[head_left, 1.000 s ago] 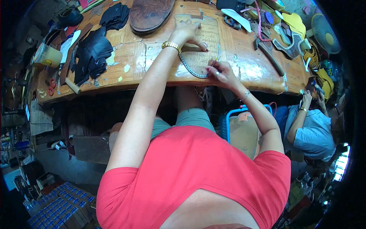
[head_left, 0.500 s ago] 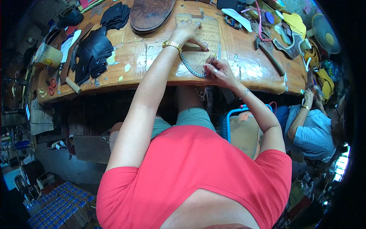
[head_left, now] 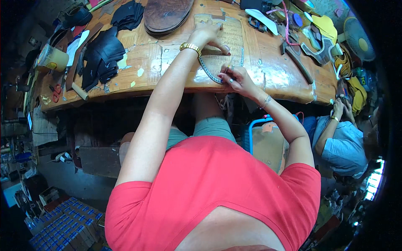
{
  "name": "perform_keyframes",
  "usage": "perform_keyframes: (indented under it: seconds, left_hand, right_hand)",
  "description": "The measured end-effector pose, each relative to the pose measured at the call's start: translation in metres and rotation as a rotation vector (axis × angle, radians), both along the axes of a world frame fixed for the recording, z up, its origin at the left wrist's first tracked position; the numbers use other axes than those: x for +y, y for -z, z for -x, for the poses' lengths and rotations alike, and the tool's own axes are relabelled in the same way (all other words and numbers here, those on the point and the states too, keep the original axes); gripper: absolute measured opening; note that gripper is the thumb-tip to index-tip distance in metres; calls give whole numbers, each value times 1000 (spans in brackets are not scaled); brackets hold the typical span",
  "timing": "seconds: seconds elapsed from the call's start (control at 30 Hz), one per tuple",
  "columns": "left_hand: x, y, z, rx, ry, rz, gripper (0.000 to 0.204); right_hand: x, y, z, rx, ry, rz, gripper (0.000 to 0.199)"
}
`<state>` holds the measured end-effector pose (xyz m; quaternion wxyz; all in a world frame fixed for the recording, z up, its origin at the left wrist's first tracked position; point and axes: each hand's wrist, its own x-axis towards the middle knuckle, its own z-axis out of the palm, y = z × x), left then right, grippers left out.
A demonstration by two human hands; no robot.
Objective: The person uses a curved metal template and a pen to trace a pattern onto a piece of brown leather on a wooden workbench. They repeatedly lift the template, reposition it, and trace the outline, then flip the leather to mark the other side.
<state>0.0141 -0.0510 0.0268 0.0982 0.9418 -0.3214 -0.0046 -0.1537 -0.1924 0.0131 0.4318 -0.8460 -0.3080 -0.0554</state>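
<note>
A tan sheet (head_left: 233,31) with rows of print and a rounded near end lies flat on the wooden table. Around that end runs a narrow dark band with light dots (head_left: 206,70). My left hand (head_left: 206,35) rests on the sheet, fingers and thumb spread and pressing down. At the sheet's near right edge, my right hand (head_left: 238,78) is closed in a pinch beside the dotted band. Something thin seems to sit between its fingertips, too small to make out.
Stacked black leather pieces (head_left: 102,56) and brown oval pieces (head_left: 167,16) lie left and ahead. A hammer (head_left: 298,65) rests on the right, near a fan (head_left: 358,39). Red scissors (head_left: 55,93) lie far left. A co-worker (head_left: 341,140) sits at the right; a blue-rimmed basket (head_left: 250,138) stands below the table.
My right hand has shifted slightly left and turned along the sheet's rounded edge, still pinched. My left hand stays spread on the sheet. The co-worker's hands have moved a little.
</note>
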Motion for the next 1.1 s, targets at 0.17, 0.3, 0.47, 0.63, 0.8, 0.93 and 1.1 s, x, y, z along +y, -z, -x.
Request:
perform_keyframes:
  seconds: [0.17,0.3,0.47,0.63,0.8,0.93,1.1]
  left_hand:
    - [-2,-5,4,-6,7,-29,116]
    - [1,-8,6,24,8,-11,116]
    - [0,-2,0,25,14,2,113]
    - [1,-9,4,53,16,-20,109]
    - [5,-10,-5,107,37,-41,107]
    - [7,-7,-11,155,42,-20,104]
    - [8,-4,-14,136,50,-18,103]
  right_hand:
    - [-4,10,-5,258,55,-130,16]
    - [5,2,-3,-21,-37,36,16]
    - [4,1,-6,431,51,-253,14]
    - [7,8,-9,75,-35,-47,16]
    - [11,-3,-10,541,80,-374,18]
    - [12,8,-17,-265,-148,71,19]
    - [16,-7,-12,516,62,-316,13]
